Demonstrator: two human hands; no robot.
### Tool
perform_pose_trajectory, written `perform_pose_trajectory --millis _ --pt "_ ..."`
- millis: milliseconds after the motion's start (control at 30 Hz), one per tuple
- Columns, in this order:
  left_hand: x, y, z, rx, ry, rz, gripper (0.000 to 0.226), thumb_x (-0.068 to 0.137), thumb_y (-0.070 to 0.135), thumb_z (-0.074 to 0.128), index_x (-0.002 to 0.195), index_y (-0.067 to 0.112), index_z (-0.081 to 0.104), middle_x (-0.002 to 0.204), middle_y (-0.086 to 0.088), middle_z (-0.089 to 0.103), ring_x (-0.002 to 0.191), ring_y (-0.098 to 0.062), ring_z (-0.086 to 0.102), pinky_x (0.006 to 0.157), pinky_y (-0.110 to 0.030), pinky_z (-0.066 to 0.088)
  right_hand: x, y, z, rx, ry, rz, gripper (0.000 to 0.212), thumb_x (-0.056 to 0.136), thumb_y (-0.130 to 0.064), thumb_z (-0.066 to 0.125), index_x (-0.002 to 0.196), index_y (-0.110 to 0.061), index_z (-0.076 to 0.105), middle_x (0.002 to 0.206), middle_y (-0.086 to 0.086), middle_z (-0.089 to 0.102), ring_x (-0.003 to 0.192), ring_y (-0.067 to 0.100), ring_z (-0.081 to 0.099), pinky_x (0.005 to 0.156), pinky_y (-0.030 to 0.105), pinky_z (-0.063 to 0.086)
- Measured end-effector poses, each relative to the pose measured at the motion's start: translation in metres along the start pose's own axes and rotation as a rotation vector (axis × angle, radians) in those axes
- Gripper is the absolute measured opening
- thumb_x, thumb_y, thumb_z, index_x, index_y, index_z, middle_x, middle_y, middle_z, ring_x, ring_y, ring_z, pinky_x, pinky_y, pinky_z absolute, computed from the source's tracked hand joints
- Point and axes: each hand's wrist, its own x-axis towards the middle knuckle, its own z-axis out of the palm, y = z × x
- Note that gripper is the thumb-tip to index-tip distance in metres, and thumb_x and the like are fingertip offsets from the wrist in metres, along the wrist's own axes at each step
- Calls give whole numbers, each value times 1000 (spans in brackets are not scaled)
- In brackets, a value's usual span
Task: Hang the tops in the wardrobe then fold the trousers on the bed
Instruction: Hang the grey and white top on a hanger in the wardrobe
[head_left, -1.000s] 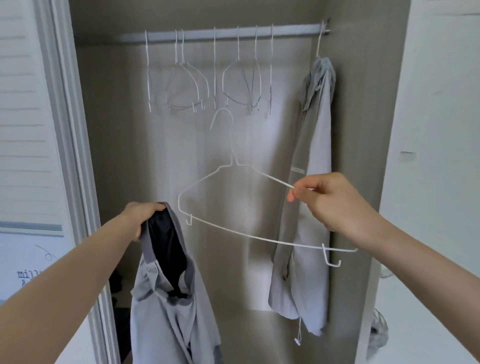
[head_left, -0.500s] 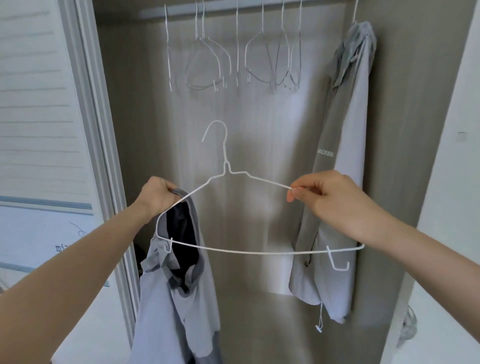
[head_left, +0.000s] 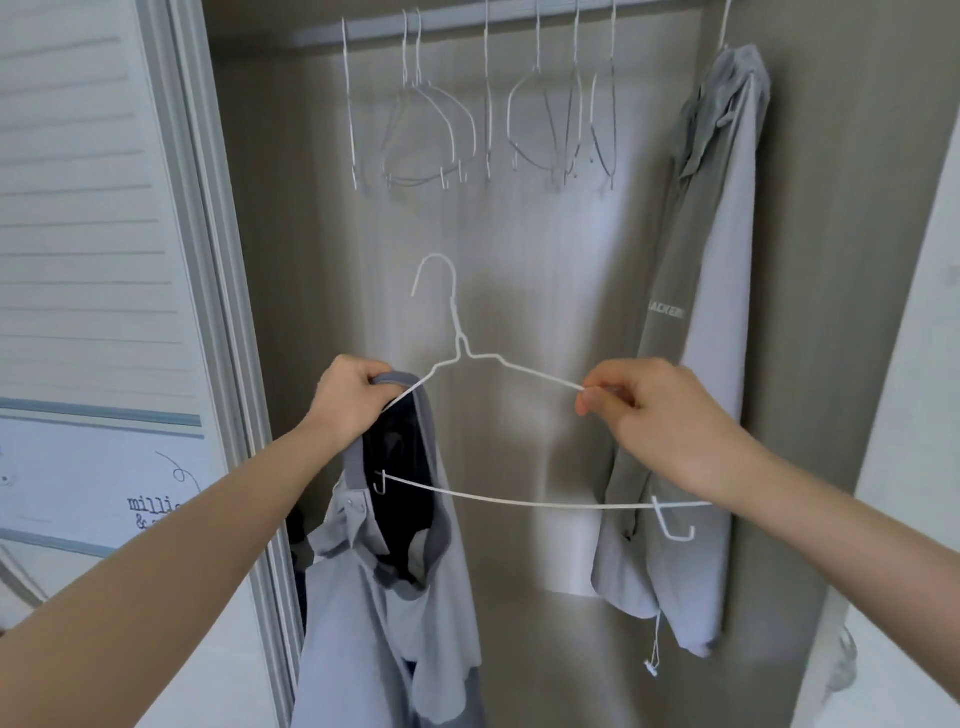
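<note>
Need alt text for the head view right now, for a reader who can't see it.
Left hand holds a grey top by its collar while the right hand pinches a white wire hanger, its left end inside the neck opening. Behind, empty hangers and another grey top hang.

White hanger (head_left: 519, 503), grey top (head_left: 363, 613) (dark lining).

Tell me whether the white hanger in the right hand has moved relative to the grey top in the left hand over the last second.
Yes. The hanger has shifted left: its left end now sits inside the collar of the top, where before it hung clear to the right.
</note>
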Motion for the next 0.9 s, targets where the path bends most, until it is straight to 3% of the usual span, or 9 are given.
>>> perform_pose_trajectory --millis 133,233,300,367,500,600,667,800,900 --pt "-11 48 8 -456 -44 -46 12 86 4 66 81 -2 75 72 -9 64 68 -15 57 66 -26 46 -15 8 44 140 54 23 30 90 -12 55 64 -28 56 45 -13 49 46 5 46 49 11 33" --pt "-16 79 3 -570 -107 -23 17 88 -2 58 93 -9 72 83 -16 67 77 -22 60 72 -29 48 -33 10 69 427 145 66 28 94 -14 55 69 -24 59 47 -5 40 45 7 32 47 22 27" --pt "-19 94 -9 -552 -188 68 20 90 0 59 104 -4 72 89 -12 71 82 -12 65 77 -20 51 -35 10 68 624 228 94 28 95 -14 55 69 -22 62 46 -6 34 45 8 28 45 22 24" --pt "-17 100 -23 -304 -156 298 25 90 16 66 113 8 72 92 0 68 81 5 59 79 -7 42 -32 13 56 785 284 92 31 95 -11 54 69 -23 64 43 -11 33 43 6 26 43 15 24" --pt "1 94 -43 319 147 594 44 83 66 43 93 29 63 89 8 46 86 -9 36 84 -28 27 -22 12 33 889 303 15 29 94 -13 56 68 -21 65 44 -13 35 43 7 24 43 13 23" --pt "0 111 -39 148 43 611 45 88 60 44 66 21 36 58 9 35 61 -8 34 62 -28 26 -14 9 25 780 343 -24 27 93 -11 57 67 -17 64 46 -8 35 47 10 27 45 18 23" --pt "-1 120 -35 -33 -37 552 43 94 44 56 63 20 39 52 13 39 54 -3 36 57 -22 28 -8 11 22 549 393 -58 26 94 -14 56 69 -20 61 48 -7 37 49 10 30 48 24 26" --pt "3 112 -27 -161 -16 420 36 95 35 60 71 8 56 63 13 47 61 -3 40 61 -21 32 -5 8 3 -115 521 -174 18 90 -18 53 106 -20 63 92 -4 53 88 20 47 79 30 40" --pt "6 110 -23 -270 50 321 42 96 32 59 65 7 46 67 -2 39 58 -5 35 57 -20 29 -26 -10 7 -113 447 -419 39 84 -12 46 122 -15 54 113 4 54 103 20 48 90 24 38"
